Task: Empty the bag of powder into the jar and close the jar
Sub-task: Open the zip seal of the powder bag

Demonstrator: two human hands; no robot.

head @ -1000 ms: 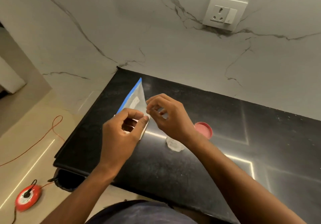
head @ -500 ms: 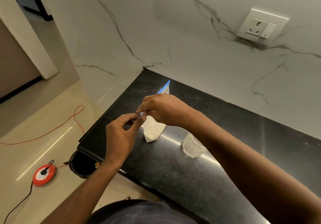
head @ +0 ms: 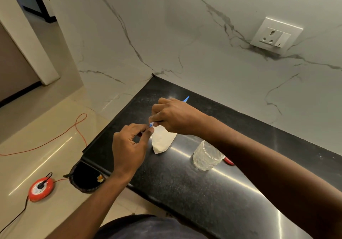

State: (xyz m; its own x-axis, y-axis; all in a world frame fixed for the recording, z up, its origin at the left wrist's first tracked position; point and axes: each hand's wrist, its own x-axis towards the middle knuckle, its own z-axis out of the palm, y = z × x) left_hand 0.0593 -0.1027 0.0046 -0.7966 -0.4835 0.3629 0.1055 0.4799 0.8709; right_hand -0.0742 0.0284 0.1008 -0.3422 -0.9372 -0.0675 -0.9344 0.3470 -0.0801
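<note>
The bag of powder point(head: 162, 141) hangs between my hands just above the black table point(head: 185, 192), its lower corner plump with pale powder and pointing down at the surface. Its blue zip strip runs along the top; one end pokes out beyond my right knuckles, the other shows as a small blue tab at my fingertips. My right hand point(head: 174, 116) pinches the top edge from above, and my left hand point(head: 129, 146) pinches the same edge at the tab, thumb against forefinger. The clear jar point(head: 206, 156) stands open on the table just right of the bag, under my right forearm, with the red lid point(head: 229, 161) peeking out behind it. Compared with half a second ago the bag and my grips look much the same; my left hand has closed up tighter to the right. A bin point(head: 87, 180) sits below the table's corner.
</note>
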